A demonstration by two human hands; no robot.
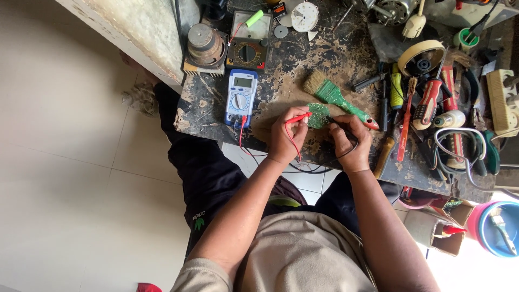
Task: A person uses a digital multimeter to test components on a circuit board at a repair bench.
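Note:
A small green circuit board (319, 114) lies on the worn workbench (303, 59) in front of me. My left hand (285, 138) pinches a red test probe (299, 117) whose tip touches the board's left edge. My right hand (351, 143) holds a black test probe (338, 120) against the board's right side. Red and black leads run from both probes under my wrists to a blue-and-white digital multimeter (241, 97) lying to the left of my hands.
A green-handled paintbrush (338, 97) lies just behind the board. An older analogue meter (248, 40) and a round motor part (204, 46) sit at the back left. Screwdrivers (430, 100), pliers and tape (420, 57) crowd the bench's right side. A blue bucket (497, 227) stands lower right.

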